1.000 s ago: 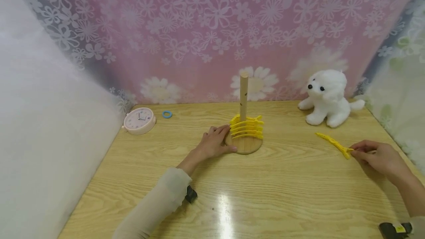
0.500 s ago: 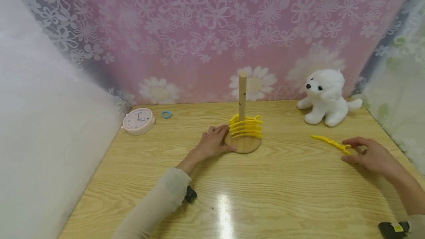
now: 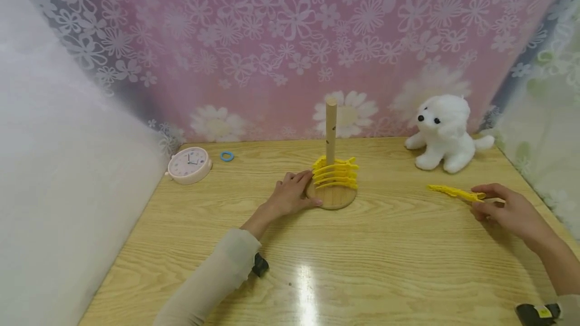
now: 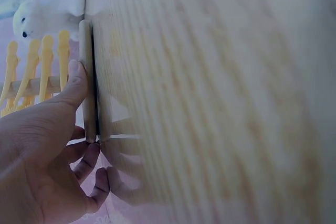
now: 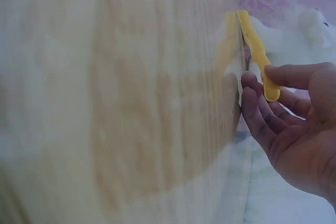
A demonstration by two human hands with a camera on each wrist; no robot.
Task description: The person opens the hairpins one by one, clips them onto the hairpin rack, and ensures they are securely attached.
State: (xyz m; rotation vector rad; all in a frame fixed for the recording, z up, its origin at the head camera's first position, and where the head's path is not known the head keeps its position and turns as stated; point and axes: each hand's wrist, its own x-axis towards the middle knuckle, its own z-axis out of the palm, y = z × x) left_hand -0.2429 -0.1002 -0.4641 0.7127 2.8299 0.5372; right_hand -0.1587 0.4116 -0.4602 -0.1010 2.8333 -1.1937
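A wooden peg stand (image 3: pixel 331 125) with a round base (image 3: pixel 336 199) stands upright near the middle of the table. Several curved yellow hair clips (image 3: pixel 337 177) are stacked around its post, low over the base; their rounded ends show in the left wrist view. My left hand (image 3: pixel 287 197) grips the left side of the base, thumb at the front and fingers behind. Over to the right, my right hand (image 3: pixel 512 210) pinches one end of another yellow hair clip (image 3: pixel 453 192). In the right wrist view this clip (image 5: pixel 256 48) slants down to the tabletop, its far end right at the surface.
A pink alarm clock (image 3: pixel 189 165) lies at the back left, with a blue ring (image 3: pixel 227 156) beside it. At the back right sits a white plush dog (image 3: pixel 444 132), behind the right hand. A floral curtain (image 3: pixel 272 54) closes off the table's far edge.
My right hand has shifted slightly left and up, changing its hold on the clip's end. The clip has turned flatter, its forked end narrowing from sight. My left hand stays on the base.
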